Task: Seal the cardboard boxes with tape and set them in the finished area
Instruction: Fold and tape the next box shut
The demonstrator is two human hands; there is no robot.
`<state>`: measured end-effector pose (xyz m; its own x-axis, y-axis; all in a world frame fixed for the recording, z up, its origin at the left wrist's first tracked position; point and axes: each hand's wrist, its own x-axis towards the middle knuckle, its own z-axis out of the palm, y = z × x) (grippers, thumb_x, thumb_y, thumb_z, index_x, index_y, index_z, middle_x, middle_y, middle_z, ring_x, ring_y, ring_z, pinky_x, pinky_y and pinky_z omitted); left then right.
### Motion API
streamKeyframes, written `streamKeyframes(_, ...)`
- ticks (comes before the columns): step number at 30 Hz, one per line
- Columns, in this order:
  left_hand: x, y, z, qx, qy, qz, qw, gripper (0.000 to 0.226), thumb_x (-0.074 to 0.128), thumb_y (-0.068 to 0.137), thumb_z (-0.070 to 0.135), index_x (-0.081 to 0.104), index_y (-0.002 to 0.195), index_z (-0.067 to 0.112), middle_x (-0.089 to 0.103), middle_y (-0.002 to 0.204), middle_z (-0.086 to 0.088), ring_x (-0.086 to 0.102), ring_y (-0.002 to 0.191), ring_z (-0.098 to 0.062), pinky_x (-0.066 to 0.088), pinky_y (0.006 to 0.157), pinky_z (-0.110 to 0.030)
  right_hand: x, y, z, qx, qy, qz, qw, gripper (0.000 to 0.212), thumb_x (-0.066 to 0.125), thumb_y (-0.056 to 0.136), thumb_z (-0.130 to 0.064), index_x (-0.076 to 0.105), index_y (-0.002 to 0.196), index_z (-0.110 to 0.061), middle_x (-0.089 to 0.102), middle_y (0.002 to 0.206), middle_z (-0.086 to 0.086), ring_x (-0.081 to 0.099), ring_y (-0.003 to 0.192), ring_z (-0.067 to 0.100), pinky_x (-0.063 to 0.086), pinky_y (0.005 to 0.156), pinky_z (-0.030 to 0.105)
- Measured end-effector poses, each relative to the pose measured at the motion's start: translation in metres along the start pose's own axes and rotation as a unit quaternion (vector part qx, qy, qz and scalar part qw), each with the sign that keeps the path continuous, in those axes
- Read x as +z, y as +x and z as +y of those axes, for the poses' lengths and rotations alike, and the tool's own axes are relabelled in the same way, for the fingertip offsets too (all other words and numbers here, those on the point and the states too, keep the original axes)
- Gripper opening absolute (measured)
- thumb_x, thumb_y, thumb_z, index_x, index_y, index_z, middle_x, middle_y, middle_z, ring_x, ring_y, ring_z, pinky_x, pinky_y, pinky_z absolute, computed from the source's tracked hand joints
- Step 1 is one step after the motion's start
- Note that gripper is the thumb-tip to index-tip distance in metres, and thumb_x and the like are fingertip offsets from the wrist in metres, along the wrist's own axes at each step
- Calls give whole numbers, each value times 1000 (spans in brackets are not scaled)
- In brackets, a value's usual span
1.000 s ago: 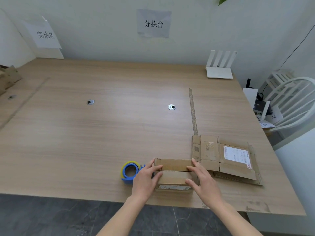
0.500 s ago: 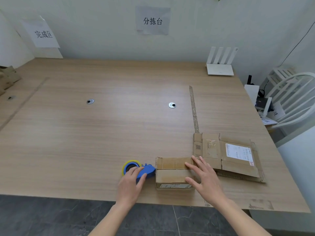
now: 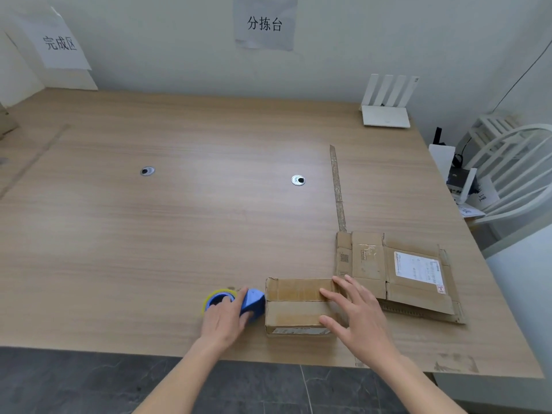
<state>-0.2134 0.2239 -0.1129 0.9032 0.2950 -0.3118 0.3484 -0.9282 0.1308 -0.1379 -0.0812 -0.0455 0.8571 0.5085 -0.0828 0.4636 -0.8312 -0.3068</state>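
Note:
A small cardboard box (image 3: 295, 306) stands near the front edge of the wooden table (image 3: 179, 234), its top flaps folded shut. My right hand (image 3: 358, 318) lies flat on the right end of its top, fingers spread. A blue tape dispenser (image 3: 236, 301) with a yellow-rimmed roll sits just left of the box. My left hand (image 3: 224, 319) grips that dispenser from above. A flattened cardboard box (image 3: 397, 273) with a white shipping label lies to the right, touching the small box's far right corner.
A paper sign for the finished area (image 3: 59, 43) hangs at the far left wall, another sign (image 3: 264, 23) at the centre. A tape strip (image 3: 337, 189) lies on the table. A white router (image 3: 386, 109) sits at the back right; a white chair (image 3: 513, 174) stands beyond the right edge.
My left hand left the box top, moved left and closed on the tape dispenser. My right hand stayed pressing on the box's right end.

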Motion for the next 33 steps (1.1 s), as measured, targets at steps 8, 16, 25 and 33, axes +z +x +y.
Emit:
streamKeyframes(8,-146,-29,-21,77,-144,41,986,44,50,93,61,41,134,51,62,101,23,59,83,-3,46,65,-24,-22,10,-26,-36,-5,-44,998,63,56,98,-50,40,154,-26,35,158,-13,24,149,10,12,122,27)
streamKeyframes(16,-186,-54,93,185,-131,-28,973,35,49,86,73,53,116,56,65,97,25,58,84,1,45,73,-22,-35,11,-27,5,126,-86,988,62,70,90,-37,49,148,-25,42,147,-18,41,134,5,34,113,22)
streamKeyframes(25,-170,-47,116,166,-84,-54,981,34,44,89,73,54,116,56,67,101,23,60,86,-1,47,76,-23,-53,11,-18,132,454,-204,857,37,43,104,-33,60,135,-39,59,135,-19,49,129,4,36,116,35)
streamKeyframes(33,-171,-39,117,156,-65,-73,983,45,42,85,80,51,124,58,66,105,26,60,88,2,47,76,-21,-47,17,-20,135,450,-155,869,36,62,97,-37,57,132,-41,68,106,-15,62,107,5,51,102,32)
